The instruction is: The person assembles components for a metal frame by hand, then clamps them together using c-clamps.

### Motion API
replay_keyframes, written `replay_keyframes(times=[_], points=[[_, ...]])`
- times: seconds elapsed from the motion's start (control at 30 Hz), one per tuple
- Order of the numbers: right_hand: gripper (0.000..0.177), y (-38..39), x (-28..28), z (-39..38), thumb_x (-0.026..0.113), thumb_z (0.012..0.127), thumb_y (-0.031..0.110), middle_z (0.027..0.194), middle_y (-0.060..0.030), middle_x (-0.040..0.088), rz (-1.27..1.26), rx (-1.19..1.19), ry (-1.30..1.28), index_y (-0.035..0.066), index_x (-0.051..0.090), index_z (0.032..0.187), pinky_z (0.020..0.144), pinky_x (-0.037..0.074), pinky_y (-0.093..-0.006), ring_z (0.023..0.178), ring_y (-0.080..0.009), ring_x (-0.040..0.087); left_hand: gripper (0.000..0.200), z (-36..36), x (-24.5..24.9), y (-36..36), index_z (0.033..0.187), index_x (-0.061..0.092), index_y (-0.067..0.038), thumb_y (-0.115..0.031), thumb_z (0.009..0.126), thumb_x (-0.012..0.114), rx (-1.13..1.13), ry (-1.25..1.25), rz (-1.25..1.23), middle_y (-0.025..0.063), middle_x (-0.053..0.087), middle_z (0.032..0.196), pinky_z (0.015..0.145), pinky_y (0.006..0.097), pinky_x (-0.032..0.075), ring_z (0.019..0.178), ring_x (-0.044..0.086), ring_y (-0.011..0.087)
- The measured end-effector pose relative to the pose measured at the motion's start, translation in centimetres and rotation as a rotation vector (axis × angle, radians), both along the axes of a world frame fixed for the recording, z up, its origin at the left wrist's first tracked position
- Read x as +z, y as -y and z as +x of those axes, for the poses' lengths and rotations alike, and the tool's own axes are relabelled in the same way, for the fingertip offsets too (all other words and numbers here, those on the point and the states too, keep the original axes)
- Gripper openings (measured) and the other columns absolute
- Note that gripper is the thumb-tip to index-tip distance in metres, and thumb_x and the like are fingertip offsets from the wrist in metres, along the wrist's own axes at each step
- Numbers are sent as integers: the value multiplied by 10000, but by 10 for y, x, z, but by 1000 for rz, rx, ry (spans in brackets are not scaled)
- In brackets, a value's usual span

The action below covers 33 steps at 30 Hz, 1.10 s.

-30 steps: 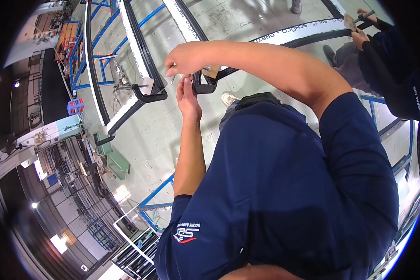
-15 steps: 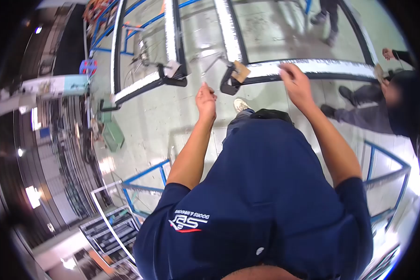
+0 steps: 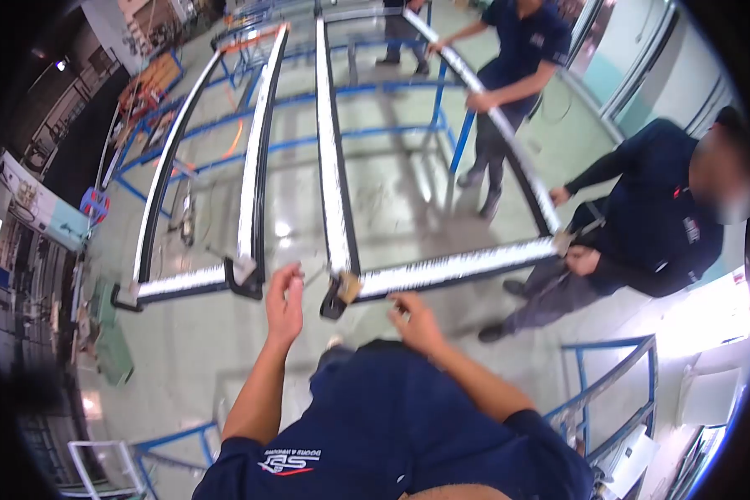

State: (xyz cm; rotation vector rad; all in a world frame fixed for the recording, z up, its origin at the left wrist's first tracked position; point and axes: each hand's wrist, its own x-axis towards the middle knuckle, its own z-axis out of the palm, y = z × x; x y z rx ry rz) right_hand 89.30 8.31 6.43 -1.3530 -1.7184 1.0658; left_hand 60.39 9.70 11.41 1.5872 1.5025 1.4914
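Note:
Two long frames with white film and black edges lie ahead on blue stands. My left hand (image 3: 285, 305) is raised in the gap between them, fingers apart, holding nothing, just right of the black corner clamp (image 3: 243, 279) on the narrow left frame (image 3: 183, 282). My right hand (image 3: 417, 322) is at the near edge of the wide right frame (image 3: 458, 265), its fingers curled and partly spread; whether it touches the edge is unclear. To its left, a black clamp (image 3: 333, 302) with a tan block (image 3: 349, 287) sits on that frame's near left corner.
A co-worker (image 3: 658, 208) on the right has hands at the wide frame's near right corner. Another person (image 3: 517, 67) holds its right side farther back. Blue stands (image 3: 392, 131) run beneath the frames. A blue metal rack (image 3: 612, 383) stands at the lower right, a green box (image 3: 112, 354) at the left.
The view has tilted up and turned, showing more of the frames and the people. My right hand has moved from over the wide frame's white face to its near edge, closer to the clamp.

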Motion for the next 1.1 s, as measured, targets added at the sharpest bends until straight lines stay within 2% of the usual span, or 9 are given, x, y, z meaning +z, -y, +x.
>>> replay_keyframes(times=[0.17, 0.2, 0.3, 0.4, 0.53, 0.6, 0.8, 0.9, 1.1], points=[[501, -22, 19, -46, 752, 836, 107, 1084, -111, 581, 202, 87, -63, 71, 552, 1294, 851, 512, -348, 947, -229, 609, 410, 19, 62, -17, 1213, 587, -29, -250, 881, 683, -163, -432, -133, 161, 602, 1140, 825, 376, 525, 977, 629, 332], [597, -26, 24, -58, 776, 810, 152, 1129, -149, 565, 114, 84, -43, 51, 509, 1334, 876, 508, -358, 989, -262, 600, 442, 18, 56, -24, 1233, 577, -42, -288, 879, 676, -230, -508, -119, 178, 601, 1166, 824, 422, 533, 1001, 625, 387], [922, -30, 24, -96, 849, 721, 286, 1276, -255, 508, -146, 48, -26, -26, 365, 1441, 956, 492, -385, 1136, -348, 566, 391, 26, 41, -30, 1224, 579, -51, -279, 911, 638, -238, -630, -221, 168, 614, 1144, 801, 421, 539, 983, 643, 361], [980, -35, 0, -131, 847, 721, 278, 1292, -283, 499, -104, 96, -134, -58, 290, 1454, 968, 483, -439, 1179, -395, 556, 352, 20, 41, -36, 1198, 580, -62, -290, 930, 593, -292, -691, -291, 172, 629, 1131, 822, 460, 525, 978, 643, 385], [1056, -20, -12, -166, 863, 710, 253, 1367, -270, 443, -53, -177, -202, 32, 208, 1507, 918, 525, -435, 1148, -380, 571, 313, 6, 40, -43, 1164, 570, -51, -271, 942, 568, -389, -681, -339, 203, 688, 976, 765, 492, 521, 903, 658, 410], [1128, -14, -32, -181, 857, 704, 337, 1444, -286, 350, 28, -355, 154, 43, 144, 1527, 1030, 438, -505, 1234, -478, 491, 305, 0, 26, -53, 1176, 570, -46, -248, 949, 556, -480, -696, -324, 213, 691, 967, 776, 492, 516, 901, 661, 410], [992, 7, -2, -196, 768, 729, 157, 1420, -245, 328, -103, -494, 204, 53, 155, 1502, 908, 511, -527, 1134, -476, 559, 284, 0, 34, -68, 1197, 569, -36, -162, 944, 549, -663, -575, -351, 189, 699, 986, 806, 449, 512, 925, 670, 380], [950, 8, -6, -198, 733, 732, 146, 1379, -263, 371, -170, -481, 213, 70, 182, 1502, 890, 522, -513, 1087, -476, 575, 324, -5, 37, -76, 1242, 549, -25, -94, 927, 520, -750, -521, -534, 170, 700, 981, 832, 380, 525, 908, 693, 306], [918, 1, -24, -201, 691, 754, 112, 1375, -297, 367, -107, -477, 132, 55, 164, 1503, 901, 505, -538, 1102, -513, 548, 336, -11, 40, -94, 1232, 564, -11, -95, 911, 514, -905, -487, -563, 166, 703, 1014, 858, 372, 524, 952, 690, 291]])
